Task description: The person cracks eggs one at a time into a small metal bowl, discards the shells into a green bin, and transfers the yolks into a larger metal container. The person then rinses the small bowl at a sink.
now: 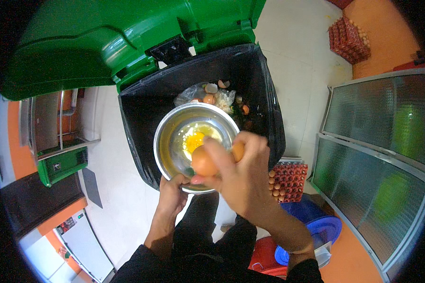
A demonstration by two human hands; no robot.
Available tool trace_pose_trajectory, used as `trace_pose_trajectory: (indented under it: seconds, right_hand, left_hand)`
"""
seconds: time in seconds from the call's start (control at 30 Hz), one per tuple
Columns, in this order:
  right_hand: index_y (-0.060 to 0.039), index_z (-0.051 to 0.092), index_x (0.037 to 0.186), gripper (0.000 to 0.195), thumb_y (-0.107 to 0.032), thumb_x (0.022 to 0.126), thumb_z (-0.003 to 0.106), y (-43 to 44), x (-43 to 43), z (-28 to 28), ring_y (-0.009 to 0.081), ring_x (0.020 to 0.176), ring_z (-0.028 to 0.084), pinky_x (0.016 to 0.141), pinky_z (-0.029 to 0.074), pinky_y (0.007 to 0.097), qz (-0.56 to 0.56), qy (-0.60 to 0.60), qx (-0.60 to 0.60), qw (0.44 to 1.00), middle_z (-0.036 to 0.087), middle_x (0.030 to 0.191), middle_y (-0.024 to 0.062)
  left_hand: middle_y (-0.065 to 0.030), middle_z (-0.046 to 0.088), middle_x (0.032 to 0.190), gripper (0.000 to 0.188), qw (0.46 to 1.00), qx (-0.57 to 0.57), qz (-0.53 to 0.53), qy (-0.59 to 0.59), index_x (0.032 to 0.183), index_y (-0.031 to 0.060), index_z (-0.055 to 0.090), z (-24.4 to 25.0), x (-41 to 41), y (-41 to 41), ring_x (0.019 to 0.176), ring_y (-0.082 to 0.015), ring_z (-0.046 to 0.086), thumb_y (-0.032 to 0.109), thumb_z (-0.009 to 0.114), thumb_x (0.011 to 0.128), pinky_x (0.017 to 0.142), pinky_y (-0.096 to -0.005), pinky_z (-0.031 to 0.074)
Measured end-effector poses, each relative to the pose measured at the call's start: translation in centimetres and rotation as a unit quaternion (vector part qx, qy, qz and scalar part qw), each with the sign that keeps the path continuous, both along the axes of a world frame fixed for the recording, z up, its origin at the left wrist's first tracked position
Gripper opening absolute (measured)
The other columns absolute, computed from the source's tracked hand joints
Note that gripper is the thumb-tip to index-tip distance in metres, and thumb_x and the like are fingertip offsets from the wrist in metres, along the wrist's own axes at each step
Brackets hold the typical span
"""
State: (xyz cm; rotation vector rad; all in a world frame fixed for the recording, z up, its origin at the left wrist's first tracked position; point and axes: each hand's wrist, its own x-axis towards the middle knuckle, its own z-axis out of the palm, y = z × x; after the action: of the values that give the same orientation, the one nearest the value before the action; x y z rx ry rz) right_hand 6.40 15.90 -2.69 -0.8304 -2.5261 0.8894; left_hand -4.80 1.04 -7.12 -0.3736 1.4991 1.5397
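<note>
My left hand (174,192) grips the near rim of a round stainless steel bowl (159,145). Raw egg with a yellow yolk (194,141) lies inside the bowl. Over the bowl's right side, my right hand (237,166) holds a brown egg (203,161) between thumb and fingers; it is blurred. A second orange-brown, egg-like thing (238,151) shows within the curled fingers. Beneath the bowl is a green wheeled bin with a black liner (269,106), its lid (67,46) open. Broken eggshells (211,88) and clear plastic lie in the bin.
Red egg trays (295,180) with brown eggs stand right of the bin, beside a blue plastic tub (322,226) and a red container (265,251). More stacked egg trays (347,40) are at the upper right. Glazed metal-framed panels (372,169) line the right side.
</note>
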Motion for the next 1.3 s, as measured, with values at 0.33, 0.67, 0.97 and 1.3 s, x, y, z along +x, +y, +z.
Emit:
trace_pose_trajectory:
  seconds: [0.33, 0.67, 0.97, 1.3]
  right_hand:
    - [0.0049, 0.009, 0.137, 0.073, -0.021, 0.086, 0.055, 2.6, 1.5, -3.1, 0.0306, 0.117, 0.042, 0.094, 0.039, 0.0387, -0.182, 0.288, -0.435, 0.834, 0.031, 0.132, 0.0242]
    - [-0.0024, 0.015, 0.138, 0.067, -0.006, 0.084, 0.054, -1.4, 11.0, -3.1, 0.0221, 0.116, 0.044, 0.095, 0.037, 0.0348, -0.071, 0.316, -0.583, 0.745, 0.040, 0.128, 0.0160]
    - [-0.0114, 0.011, 0.136, 0.072, 0.000, 0.079, 0.053, -13.7, 28.6, -7.4, 0.0272, 0.077, 0.061, 0.050, 0.055, 0.0371, -0.391, 0.520, -0.527, 0.547, 0.048, 0.112, 0.0174]
    - [-0.0064, 0.026, 0.128, 0.050, 0.004, 0.081, 0.040, -28.9, 49.1, -6.1, 0.0252, 0.089, 0.060, 0.061, 0.057, 0.0312, -0.805, 0.423, -0.097, 0.403, 0.046, 0.117, 0.0138]
  left_hand:
    - [-0.0135, 0.052, 0.098, 0.048, 0.998, -0.008, 0.038, 0.045, 0.115, -0.0021, 0.040, 1.6, 0.3, 0.5, 0.088, -0.0253, 0.056, -0.008, 0.045, 0.068, 0.076, -0.0408, 0.051]
    - [-0.0107, 0.054, 0.104, 0.051, 0.987, -0.041, -0.117, 0.105, 0.117, -0.0003, 0.041, 3.8, 4.9, 1.9, 0.095, -0.0226, 0.053, -0.009, 0.048, 0.067, 0.085, -0.0362, 0.043]
    - [-0.0216, 0.032, 0.135, 0.091, 0.827, 0.127, -0.540, 0.093, 0.141, 0.0068, 0.007, 3.2, 18.2, 6.0, 0.103, -0.0313, 0.054, 0.046, 0.059, 0.078, 0.067, -0.0367, 0.055]
    - [-0.0146, 0.037, 0.135, 0.069, 0.676, 0.081, -0.705, 0.201, 0.137, 0.0094, 0.028, 1.7, 28.5, 3.5, 0.098, -0.0263, 0.057, 0.042, 0.055, 0.084, 0.072, -0.0346, 0.050]
